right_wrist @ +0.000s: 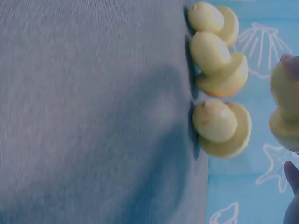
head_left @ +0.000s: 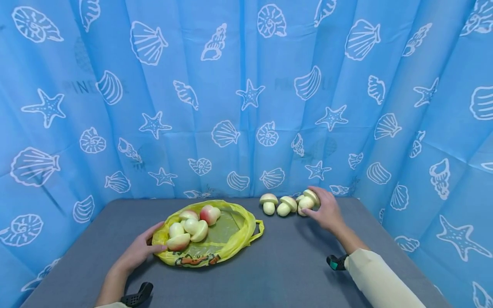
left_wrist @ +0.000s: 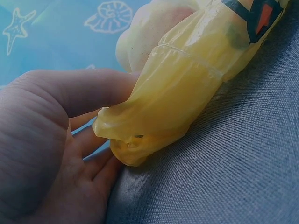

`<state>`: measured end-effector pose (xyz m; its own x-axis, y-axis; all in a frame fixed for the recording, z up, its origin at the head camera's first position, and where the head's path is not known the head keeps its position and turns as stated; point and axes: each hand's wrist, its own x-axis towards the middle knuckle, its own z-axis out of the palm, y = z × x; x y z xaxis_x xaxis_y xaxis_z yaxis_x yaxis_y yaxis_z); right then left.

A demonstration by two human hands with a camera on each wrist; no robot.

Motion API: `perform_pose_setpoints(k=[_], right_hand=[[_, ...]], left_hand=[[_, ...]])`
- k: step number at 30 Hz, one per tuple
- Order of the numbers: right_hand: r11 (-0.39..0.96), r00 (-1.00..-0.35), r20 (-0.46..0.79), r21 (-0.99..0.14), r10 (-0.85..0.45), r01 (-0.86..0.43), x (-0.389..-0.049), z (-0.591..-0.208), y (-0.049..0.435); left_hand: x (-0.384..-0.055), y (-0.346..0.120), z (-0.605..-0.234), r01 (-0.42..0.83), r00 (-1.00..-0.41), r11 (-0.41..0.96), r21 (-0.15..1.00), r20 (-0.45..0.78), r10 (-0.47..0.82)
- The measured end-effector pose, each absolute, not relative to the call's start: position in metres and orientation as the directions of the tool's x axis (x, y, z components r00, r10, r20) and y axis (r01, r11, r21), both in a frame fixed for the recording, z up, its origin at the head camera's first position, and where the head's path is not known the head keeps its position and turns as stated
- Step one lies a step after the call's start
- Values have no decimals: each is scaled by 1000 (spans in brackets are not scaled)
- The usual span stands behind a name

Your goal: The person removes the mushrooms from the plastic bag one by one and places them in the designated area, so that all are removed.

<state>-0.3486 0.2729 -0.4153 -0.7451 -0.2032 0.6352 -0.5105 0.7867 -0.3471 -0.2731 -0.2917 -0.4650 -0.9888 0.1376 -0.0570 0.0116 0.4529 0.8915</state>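
Observation:
A yellow plastic bag [head_left: 231,252] lies spread on the grey table, its mouth facing up. Inside its left half sit several toy-like mushrooms [head_left: 199,231] with pale stems, some caps tinged red. My left hand [head_left: 140,246] grips the bag's left edge; in the left wrist view, thumb and fingers lie on either side of the yellow film [left_wrist: 163,107]. At the back right, my right hand [head_left: 327,209] holds a pale mushroom [right_wrist: 284,93] by its cap and stem. Next to it, three more mushrooms [right_wrist: 215,121] stand in a row on the table.
A blue curtain [head_left: 246,107] with white shell and starfish prints hangs behind and around the table. The row of mushrooms stands near the table's [head_left: 285,256] back edge. One bag handle [head_left: 258,231] sticks out to the right. Each wrist wears a black device [head_left: 336,262].

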Motion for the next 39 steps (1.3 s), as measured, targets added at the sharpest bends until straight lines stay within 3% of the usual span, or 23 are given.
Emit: perform_pose_setpoints(k=[9,23,30,39], right_hand=[[837,-810,565,-360,-156,-413,-341,-421,291],[889,-942,319,-393,-107,-234,-342,-438,311],[896,-951,296,-392,-91,-208,-343,-445,315],[919,-971,233,-391,49,-47,-343,-441,313]], left_hand=[[-272,-292,-465,23,-988,456,890,-50,147],[-271,-293,-465,13,-988,462,887,-60,142],[-272,-292,-464,31,-990,454,891,-37,139],[-272,-292,-465,26,-988,459,888,-47,145]])
